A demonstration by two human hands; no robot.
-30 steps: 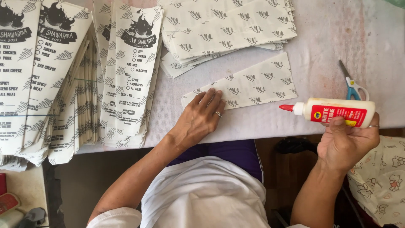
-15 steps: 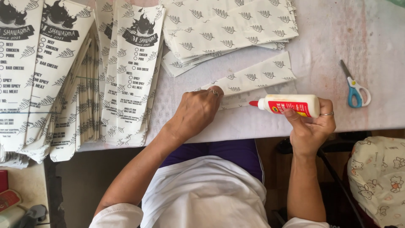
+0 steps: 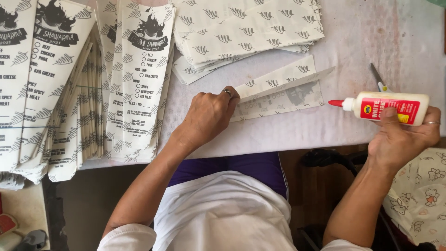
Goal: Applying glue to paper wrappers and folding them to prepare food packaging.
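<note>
My left hand (image 3: 209, 116) presses on the left end of a narrow printed paper sheet (image 3: 283, 90) lying on the white table (image 3: 362, 42), and its fingers lift the sheet's upper flap. My right hand (image 3: 402, 139) grips a white glue bottle (image 3: 388, 107) with a red label and a red tip. The bottle lies sideways, its tip pointing left, a short way to the right of the sheet's right end.
A loose stack of patterned paper sheets (image 3: 241, 32) lies at the back. Rows of finished printed paper bags (image 3: 69, 88) cover the table's left side. Scissors (image 3: 378, 79) lie partly hidden behind the bottle. A patterned cloth (image 3: 420, 195) hangs at the lower right.
My right hand has drawn the glue bottle back to the right, away from the sheet. My left hand has lifted the sheet's upper flap, which lay flat before.
</note>
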